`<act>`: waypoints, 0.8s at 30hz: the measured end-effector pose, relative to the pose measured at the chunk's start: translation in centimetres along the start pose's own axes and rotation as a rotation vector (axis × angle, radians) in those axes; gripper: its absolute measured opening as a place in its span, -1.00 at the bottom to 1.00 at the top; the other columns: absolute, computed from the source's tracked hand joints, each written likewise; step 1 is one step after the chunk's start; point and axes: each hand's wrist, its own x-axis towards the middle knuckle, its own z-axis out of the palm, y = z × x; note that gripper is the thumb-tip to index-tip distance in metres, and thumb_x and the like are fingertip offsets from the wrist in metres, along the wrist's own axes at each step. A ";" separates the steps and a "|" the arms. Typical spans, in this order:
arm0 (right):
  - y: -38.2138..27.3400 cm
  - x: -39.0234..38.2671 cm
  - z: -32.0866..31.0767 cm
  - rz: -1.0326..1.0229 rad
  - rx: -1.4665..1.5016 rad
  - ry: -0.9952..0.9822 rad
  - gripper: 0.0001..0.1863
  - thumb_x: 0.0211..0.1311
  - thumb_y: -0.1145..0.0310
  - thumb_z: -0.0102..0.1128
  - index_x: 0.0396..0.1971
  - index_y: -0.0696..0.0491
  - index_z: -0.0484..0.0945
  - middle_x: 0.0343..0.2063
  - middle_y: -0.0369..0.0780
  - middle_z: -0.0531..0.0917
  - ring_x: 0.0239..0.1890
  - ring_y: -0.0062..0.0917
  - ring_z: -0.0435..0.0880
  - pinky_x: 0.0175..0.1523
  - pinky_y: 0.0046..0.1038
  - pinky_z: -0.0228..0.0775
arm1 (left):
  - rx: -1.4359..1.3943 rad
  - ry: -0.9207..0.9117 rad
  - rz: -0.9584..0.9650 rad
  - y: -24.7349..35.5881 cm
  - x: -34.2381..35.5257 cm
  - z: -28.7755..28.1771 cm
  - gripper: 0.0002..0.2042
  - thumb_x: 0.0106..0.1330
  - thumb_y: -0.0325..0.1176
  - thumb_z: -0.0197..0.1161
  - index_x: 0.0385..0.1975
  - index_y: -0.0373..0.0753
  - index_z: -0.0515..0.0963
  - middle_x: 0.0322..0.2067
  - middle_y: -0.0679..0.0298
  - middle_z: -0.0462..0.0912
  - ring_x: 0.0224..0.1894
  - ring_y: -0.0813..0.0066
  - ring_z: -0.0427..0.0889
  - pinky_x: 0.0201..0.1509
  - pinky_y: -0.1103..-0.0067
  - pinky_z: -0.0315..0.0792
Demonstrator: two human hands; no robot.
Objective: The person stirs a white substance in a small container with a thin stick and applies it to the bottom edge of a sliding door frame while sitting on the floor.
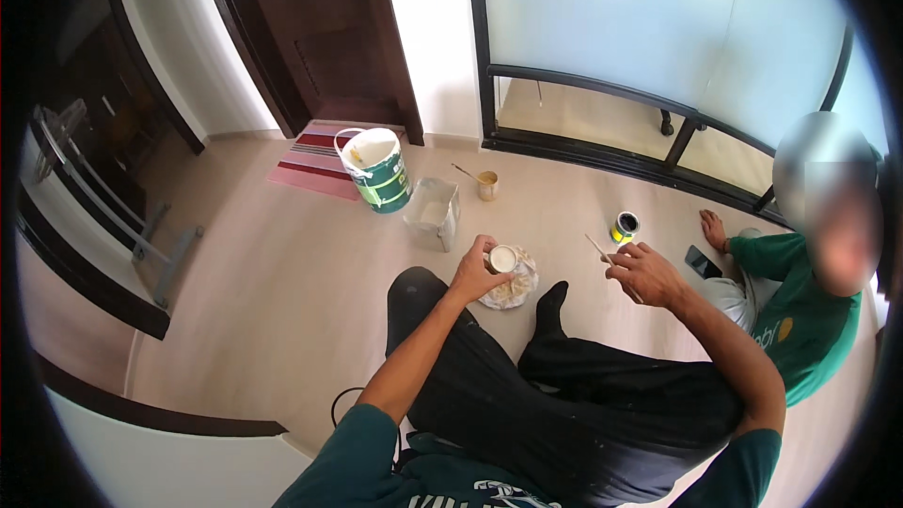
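Observation:
My left hand point(475, 273) is closed round a small cup point(503, 259) with a pale, creamy content. Just beneath the cup lies a crumpled whitish cloth point(515, 293) with yellowish stains on the floor. To the right, my right hand point(647, 275) grips a thin, light-coloured stick point(599, 249), its upper end slanting up to the left. Whether the stick ends in bristles is too small to tell. Beyond that hand stands a small open tin point(625, 227) with a dark inside and a yellow label.
A green-and-white paint bucket point(381, 179) stands by a striped mat point(320, 158). Nearby are a translucent square container point(435, 214) and a stained cup point(487, 186) with a brush. At right sits a person in green point(818, 320), beside a phone point(703, 261). A black-framed glass partition point(602, 85) runs behind.

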 end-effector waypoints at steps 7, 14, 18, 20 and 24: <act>-0.4 0.0 -0.4 -0.006 0.000 0.031 -0.72 0.09 0.50 0.29 -0.16 -0.04 0.58 0.10 -0.25 0.66 0.14 -0.30 0.57 0.26 -0.25 0.44 | -0.030 -0.032 -0.053 1.7 -0.7 -0.7 -0.24 0.00 -0.21 0.72 0.15 -0.24 0.37 -0.02 0.08 0.62 -0.18 0.35 0.69 -0.12 0.45 0.62; -1.4 0.1 -0.6 0.015 0.044 -0.016 -0.66 0.14 0.49 0.30 -0.05 -0.06 0.58 0.17 -0.20 0.62 0.24 -0.24 0.53 0.29 -0.21 0.41 | -0.021 -0.043 -0.044 3.4 -0.7 -0.7 -0.23 0.01 -0.24 0.71 0.18 -0.25 0.37 0.01 0.08 0.62 -0.18 0.34 0.70 -0.16 0.44 0.65; -5.0 1.9 -0.4 0.101 0.151 -0.033 -0.51 0.19 0.46 0.33 0.14 -0.08 0.46 0.32 -0.03 0.47 0.41 -0.10 0.41 0.39 -0.08 0.34 | -0.060 0.074 -0.091 4.9 -0.6 -1.8 -0.24 0.00 -0.34 0.70 0.17 -0.32 0.36 -0.03 0.08 0.61 -0.23 0.32 0.73 -0.17 0.46 0.63; -6.4 2.1 0.2 0.126 0.224 -0.054 -0.55 0.25 0.47 0.28 0.13 -0.03 0.45 0.39 -0.02 0.38 0.41 -0.03 0.39 0.37 -0.05 0.37 | -0.084 0.097 -0.164 5.7 -0.1 -1.8 -0.23 0.01 -0.32 0.71 0.18 -0.32 0.36 0.01 0.06 0.60 -0.19 0.32 0.73 -0.17 0.45 0.64; -6.1 5.5 3.8 0.189 0.275 -0.077 -0.56 0.23 0.53 0.21 0.12 -0.01 0.44 0.51 -0.05 0.19 0.39 0.07 0.41 0.31 0.00 0.46 | -0.071 0.150 -0.192 4.0 0.9 -1.3 -0.22 0.02 -0.30 0.71 0.19 -0.32 0.34 0.05 0.02 0.59 -0.11 0.26 0.73 -0.18 0.44 0.64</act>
